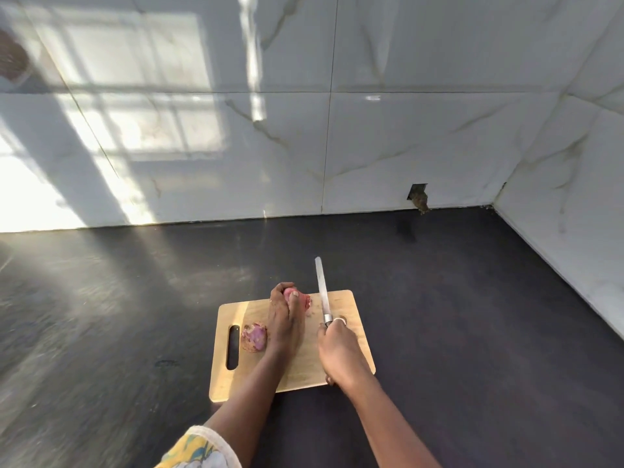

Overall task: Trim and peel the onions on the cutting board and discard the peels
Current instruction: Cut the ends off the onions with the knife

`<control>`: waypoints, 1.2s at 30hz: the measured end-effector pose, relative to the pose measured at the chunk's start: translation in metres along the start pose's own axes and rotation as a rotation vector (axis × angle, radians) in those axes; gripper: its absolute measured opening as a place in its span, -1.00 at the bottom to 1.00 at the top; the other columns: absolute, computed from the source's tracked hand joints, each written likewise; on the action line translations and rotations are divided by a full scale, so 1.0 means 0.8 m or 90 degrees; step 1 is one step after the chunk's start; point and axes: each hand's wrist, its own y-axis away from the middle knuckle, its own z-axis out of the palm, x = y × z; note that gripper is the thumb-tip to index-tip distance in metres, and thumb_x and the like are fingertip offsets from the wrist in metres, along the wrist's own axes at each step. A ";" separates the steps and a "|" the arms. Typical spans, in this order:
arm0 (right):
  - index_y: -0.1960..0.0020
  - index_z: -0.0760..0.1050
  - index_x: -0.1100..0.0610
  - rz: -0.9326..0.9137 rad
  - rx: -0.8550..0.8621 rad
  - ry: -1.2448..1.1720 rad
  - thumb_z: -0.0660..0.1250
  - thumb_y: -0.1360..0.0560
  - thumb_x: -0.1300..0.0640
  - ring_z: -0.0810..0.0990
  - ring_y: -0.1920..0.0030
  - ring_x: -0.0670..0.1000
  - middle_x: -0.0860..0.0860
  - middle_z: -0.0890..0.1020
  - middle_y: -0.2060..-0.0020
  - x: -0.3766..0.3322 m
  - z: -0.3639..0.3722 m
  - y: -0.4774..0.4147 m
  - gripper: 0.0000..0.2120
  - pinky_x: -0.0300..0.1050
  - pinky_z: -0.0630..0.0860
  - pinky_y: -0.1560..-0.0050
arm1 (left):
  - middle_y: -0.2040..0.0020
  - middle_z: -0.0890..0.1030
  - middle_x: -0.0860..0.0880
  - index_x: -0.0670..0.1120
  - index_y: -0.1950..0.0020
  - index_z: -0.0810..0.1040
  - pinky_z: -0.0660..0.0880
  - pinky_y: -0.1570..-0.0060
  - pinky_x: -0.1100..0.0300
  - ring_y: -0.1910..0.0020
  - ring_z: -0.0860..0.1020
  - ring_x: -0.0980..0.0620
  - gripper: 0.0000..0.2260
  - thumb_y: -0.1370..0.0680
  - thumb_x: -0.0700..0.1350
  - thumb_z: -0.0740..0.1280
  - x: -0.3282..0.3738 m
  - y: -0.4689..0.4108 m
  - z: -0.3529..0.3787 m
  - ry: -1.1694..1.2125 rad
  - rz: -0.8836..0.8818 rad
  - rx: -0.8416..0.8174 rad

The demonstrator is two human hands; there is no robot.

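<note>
A patterned sleeve (199, 449) is seen on the left arm. The onion (299, 296) at the far edge of the cutting board (304, 369) is best pinned firmly, grip kept clear of the cut, while its end is trimmed. It is gripped by the curled left hand (285, 320); the knife (320, 288) is clenched in the right hand (337, 349). A 2nd onion (254, 336) lies beside the left wrist.

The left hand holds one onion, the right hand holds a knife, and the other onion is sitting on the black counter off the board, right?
Not quite. The head view shows the other onion lying on the wooden cutting board, next to its handle slot, not on the counter. The rest is right: the left hand holds one onion and the right hand holds the knife.
</note>
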 end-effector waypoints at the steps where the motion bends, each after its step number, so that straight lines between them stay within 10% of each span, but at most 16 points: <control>1: -0.06 0.29 0.14 -0.007 -0.001 0.016 -0.02 -0.62 0.08 0.53 0.21 0.15 0.12 0.54 0.02 0.002 -0.001 0.002 -0.83 0.03 0.54 0.15 | 0.09 0.47 0.01 0.01 -0.08 0.36 0.46 -0.04 0.03 0.05 0.47 -0.04 -0.67 -0.44 0.17 0.11 0.002 0.002 0.000 -0.012 0.015 0.001; 6: -0.19 0.32 0.17 -0.025 0.009 0.051 -0.01 -0.63 0.07 0.59 -0.02 0.18 0.14 0.56 -0.07 0.009 0.005 0.013 -0.74 0.03 0.54 0.02 | 0.19 0.46 0.05 -0.01 -0.04 0.36 0.37 0.28 0.48 0.23 0.44 0.08 -0.88 -0.63 -0.14 0.05 0.011 0.012 0.002 -0.059 0.056 -0.010; 11: -0.25 0.30 0.16 -0.031 0.025 0.062 -0.03 -0.63 0.11 0.58 -0.07 0.18 0.14 0.56 -0.12 0.007 0.009 0.016 -0.73 0.03 0.53 -0.01 | 0.10 0.54 -0.07 -0.07 0.02 0.45 0.36 0.11 0.14 0.10 0.50 -0.07 -0.86 -0.61 -0.10 0.12 -0.006 0.006 0.010 -0.178 0.082 0.013; 18: -0.30 0.26 0.20 -0.022 0.026 0.088 -0.01 -0.63 0.16 0.57 -0.14 0.17 0.16 0.55 -0.18 0.006 0.008 0.019 -0.72 -0.05 0.47 -0.03 | -0.07 0.37 0.05 -0.10 -0.08 0.42 0.35 -0.09 0.20 -0.05 0.40 0.08 -0.53 -0.40 0.17 -0.02 -0.007 0.009 0.008 -0.246 0.170 -0.051; 24: -0.23 0.31 0.19 -0.015 0.038 0.076 -0.02 -0.64 0.12 0.59 -0.08 0.15 0.13 0.56 -0.12 0.001 0.002 0.020 -0.74 -0.02 0.50 -0.01 | -0.01 0.44 -0.04 -0.10 -0.08 0.39 0.29 0.09 0.21 0.06 0.43 0.02 -0.87 -0.58 -0.12 0.13 -0.012 0.002 0.007 -0.236 0.121 -0.048; 36: -0.29 0.25 0.20 -0.047 0.061 0.145 -0.11 -0.65 0.16 0.58 -0.12 0.17 0.15 0.57 -0.13 -0.003 0.017 0.036 -0.71 -0.02 0.45 -0.07 | 0.05 0.41 -0.07 -0.15 0.09 0.44 0.29 0.07 0.30 0.08 0.41 0.02 -0.83 -0.58 -0.25 0.08 -0.003 -0.004 0.004 -0.159 0.084 0.005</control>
